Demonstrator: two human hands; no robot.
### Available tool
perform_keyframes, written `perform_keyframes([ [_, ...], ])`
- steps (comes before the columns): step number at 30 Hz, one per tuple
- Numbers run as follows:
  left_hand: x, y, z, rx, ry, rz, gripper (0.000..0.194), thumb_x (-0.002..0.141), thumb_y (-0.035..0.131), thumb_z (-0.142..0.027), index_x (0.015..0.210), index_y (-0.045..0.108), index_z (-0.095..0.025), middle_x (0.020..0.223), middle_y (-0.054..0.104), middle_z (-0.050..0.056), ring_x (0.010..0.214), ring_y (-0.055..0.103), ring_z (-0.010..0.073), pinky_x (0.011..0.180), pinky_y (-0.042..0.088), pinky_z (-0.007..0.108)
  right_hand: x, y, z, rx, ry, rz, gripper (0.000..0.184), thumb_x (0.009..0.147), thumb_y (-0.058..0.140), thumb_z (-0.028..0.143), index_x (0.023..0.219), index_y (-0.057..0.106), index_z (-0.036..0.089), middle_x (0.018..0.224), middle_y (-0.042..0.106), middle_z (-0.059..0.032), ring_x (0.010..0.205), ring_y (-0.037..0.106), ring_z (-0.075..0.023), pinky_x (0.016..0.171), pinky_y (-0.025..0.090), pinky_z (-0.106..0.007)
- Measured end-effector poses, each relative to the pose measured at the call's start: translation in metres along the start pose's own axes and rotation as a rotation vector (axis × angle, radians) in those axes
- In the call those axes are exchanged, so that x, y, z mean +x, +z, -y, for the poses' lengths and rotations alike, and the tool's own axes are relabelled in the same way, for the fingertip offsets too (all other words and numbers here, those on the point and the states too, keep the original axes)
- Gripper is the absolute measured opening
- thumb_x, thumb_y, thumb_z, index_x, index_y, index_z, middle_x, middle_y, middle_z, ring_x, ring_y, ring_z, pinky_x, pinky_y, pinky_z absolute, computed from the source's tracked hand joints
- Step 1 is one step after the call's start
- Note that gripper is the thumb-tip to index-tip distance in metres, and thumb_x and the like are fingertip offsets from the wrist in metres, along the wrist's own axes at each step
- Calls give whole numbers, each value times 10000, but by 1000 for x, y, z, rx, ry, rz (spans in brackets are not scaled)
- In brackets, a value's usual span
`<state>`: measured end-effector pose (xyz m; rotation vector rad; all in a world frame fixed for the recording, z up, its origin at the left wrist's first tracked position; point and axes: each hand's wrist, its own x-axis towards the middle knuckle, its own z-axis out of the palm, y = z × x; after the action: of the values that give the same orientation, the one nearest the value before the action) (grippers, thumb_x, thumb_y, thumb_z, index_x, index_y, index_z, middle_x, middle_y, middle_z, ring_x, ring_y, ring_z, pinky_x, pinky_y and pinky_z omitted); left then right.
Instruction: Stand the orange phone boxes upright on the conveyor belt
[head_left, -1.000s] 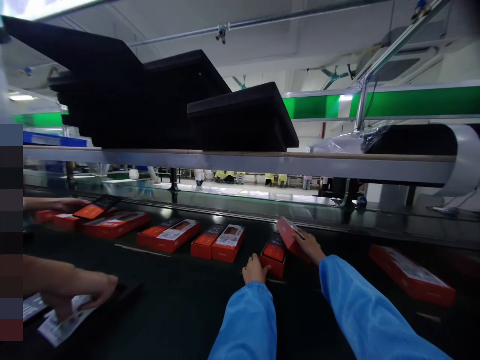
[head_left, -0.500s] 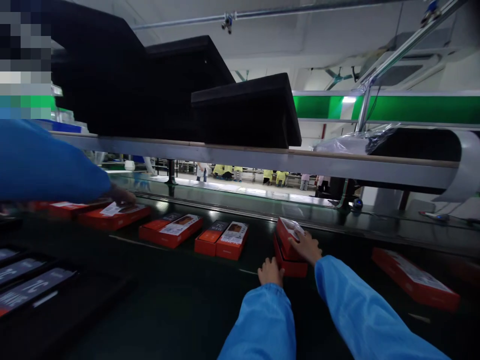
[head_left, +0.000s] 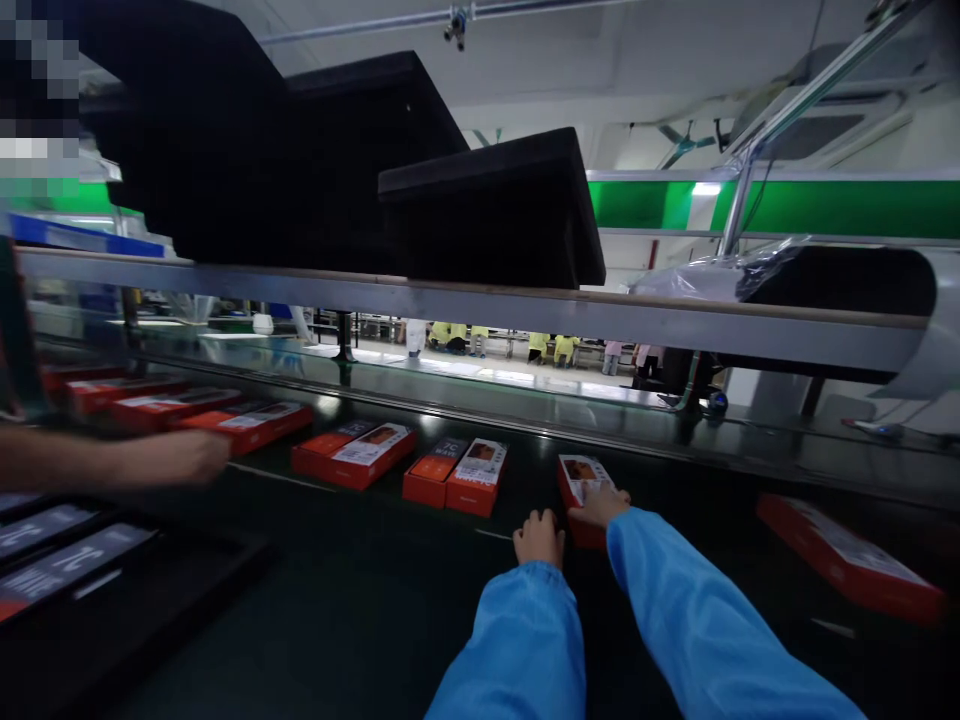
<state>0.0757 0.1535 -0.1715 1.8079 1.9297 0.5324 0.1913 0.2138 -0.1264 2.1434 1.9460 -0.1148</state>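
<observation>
A red phone box [head_left: 585,470] with a picture label on its top lies on the dark belt in front of me. Over its lid my right hand [head_left: 602,503] is spread, the fingers bent across the top and gripping it; the lower part of the box is partly hidden by the hand. Just left of that box, my left hand [head_left: 538,540] rests with loosely bent fingers, nothing held, a small gap from the box side. An uncovered red box base [head_left: 435,470] stands against its labelled lid [head_left: 478,475] further left.
Another person's hand [head_left: 199,457], blurred, reaches in from the left beside a black tray [head_left: 217,575] of printed inserts. More red boxes [head_left: 352,455] line the belt's far side, and a closed one [head_left: 855,560] lies at right. Black foam trays [head_left: 487,215] sit on the shelf [head_left: 637,310].
The tilted lid has come down level on the box under my right hand. My left hand has come slightly away from it. Boxes shifted right; the other person's hand drew back from a box.
</observation>
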Motion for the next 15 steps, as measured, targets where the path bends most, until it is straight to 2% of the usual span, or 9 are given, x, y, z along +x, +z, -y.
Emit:
perform_keyframes([
  [4,-10,5,-4,-16,12,-5,248,917,456,-258,1145,543,-217,1188,490,27,1146,458,168,960,329,358,-2,24,-2,20,38,10,872,791,435,644,1501,83,280,1502,25,-132,1275,232,-439,959,225,-590],
  [6,-16,8,-5,-23,16,-19,239,919,438,-254,1125,554,-216,1176,498,23,1137,460,165,954,326,348,-6,29,-5,40,61,-10,868,793,443,638,1498,67,300,1509,-2,-109,1267,220,-456,928,225,-634],
  [9,-24,10,-4,-29,48,-21,247,921,410,-245,1112,562,-204,1161,500,23,1124,461,159,951,321,340,-7,31,-12,135,78,-51,825,798,466,617,1490,118,335,1512,18,-72,1277,221,-440,955,218,-630],
  [12,-28,9,0,-36,71,-28,249,931,382,-233,1097,562,-190,1135,503,25,1097,475,148,928,331,327,3,30,-34,435,45,-114,776,816,533,506,1484,214,273,1497,132,-82,1307,249,-367,1055,161,-556],
  [13,-28,8,1,-40,77,-31,248,935,374,-235,1092,560,-186,1127,503,25,1088,479,146,913,338,320,9,31,-47,549,18,-131,732,851,513,445,1485,223,220,1475,209,-92,1311,285,-307,1089,177,-481],
  [15,-29,6,2,-47,88,-34,246,942,366,-239,1083,559,-178,1117,501,26,1067,486,140,880,351,303,20,36,-79,807,0,-155,613,932,390,346,1472,234,102,1397,368,-108,1260,397,-181,1074,283,-297],
])
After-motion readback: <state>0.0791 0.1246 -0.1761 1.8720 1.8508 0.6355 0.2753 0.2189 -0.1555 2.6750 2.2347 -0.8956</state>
